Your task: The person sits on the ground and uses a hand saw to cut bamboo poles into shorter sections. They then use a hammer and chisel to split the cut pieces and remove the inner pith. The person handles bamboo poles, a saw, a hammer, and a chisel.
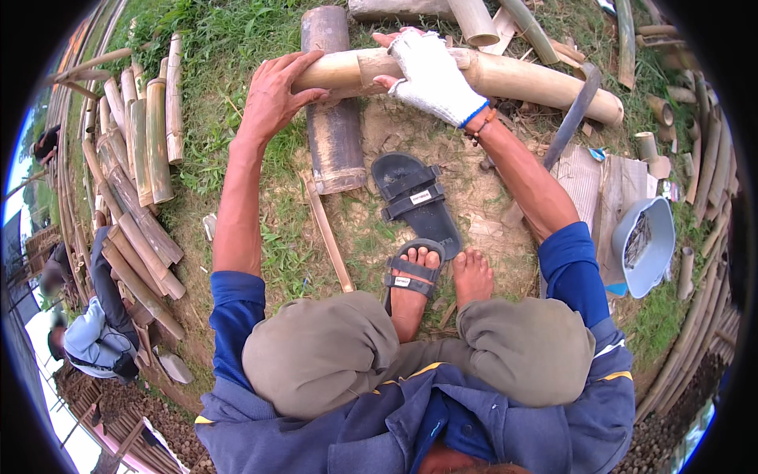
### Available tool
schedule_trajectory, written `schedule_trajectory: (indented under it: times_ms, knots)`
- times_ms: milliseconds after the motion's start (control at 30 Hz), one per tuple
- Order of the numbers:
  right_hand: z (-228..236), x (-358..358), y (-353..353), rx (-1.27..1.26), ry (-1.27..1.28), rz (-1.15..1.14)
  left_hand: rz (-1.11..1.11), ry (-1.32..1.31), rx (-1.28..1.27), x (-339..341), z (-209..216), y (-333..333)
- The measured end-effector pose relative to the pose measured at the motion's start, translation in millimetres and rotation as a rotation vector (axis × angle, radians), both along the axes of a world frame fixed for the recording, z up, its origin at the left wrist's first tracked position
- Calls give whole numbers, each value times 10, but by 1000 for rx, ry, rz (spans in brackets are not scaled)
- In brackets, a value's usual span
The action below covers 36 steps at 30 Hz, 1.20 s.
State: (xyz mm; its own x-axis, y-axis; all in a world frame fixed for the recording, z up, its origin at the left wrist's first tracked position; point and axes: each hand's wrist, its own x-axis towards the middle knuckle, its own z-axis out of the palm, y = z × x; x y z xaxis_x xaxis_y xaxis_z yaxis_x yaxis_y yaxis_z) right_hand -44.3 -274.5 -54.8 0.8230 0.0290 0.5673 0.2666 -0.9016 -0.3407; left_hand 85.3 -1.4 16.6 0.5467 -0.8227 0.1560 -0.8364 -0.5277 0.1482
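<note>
A thick pale bamboo pole (537, 81) lies crosswise in front of me, its left part resting over a dark, stout log (335, 146). Around the pole's left end curl the fingers of my bare left hand (275, 95). My right hand (434, 75), in a white glove with bare fingertips, straddles the pole further right, thumb on the near side and fingers on the far side. A long, dark, curved tool (570, 118) leans by the pole's right part; its kind is unclear.
A loose black sandal (414, 197) lies before my feet. To the right stands a light blue basin (667, 241) holding thin dark pieces, beside flattened cardboard (620, 197). Cut bamboo lengths (158, 142) are piled at left, near a crouching person (95, 332). More poles line the right edge.
</note>
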Motion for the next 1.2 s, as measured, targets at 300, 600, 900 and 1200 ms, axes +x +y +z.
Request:
schedule_trajectory:
  times_ms: [300, 600, 900, 1200]
  knots:
    - [-11, -77, 69, 97, 10, -13, -48, 106, 49, 39, 75, -94]
    - [-126, 26, 242, -14, 63, -137, -75, 97, 152, -16, 142, -223]
    - [-105, 23, 250, -26, 48, -126, -121, 55, 186, -1, 167, -233]
    - [-20, 50, 224, 3, 155, -82, -99, 65, 252, 55, 162, -311]
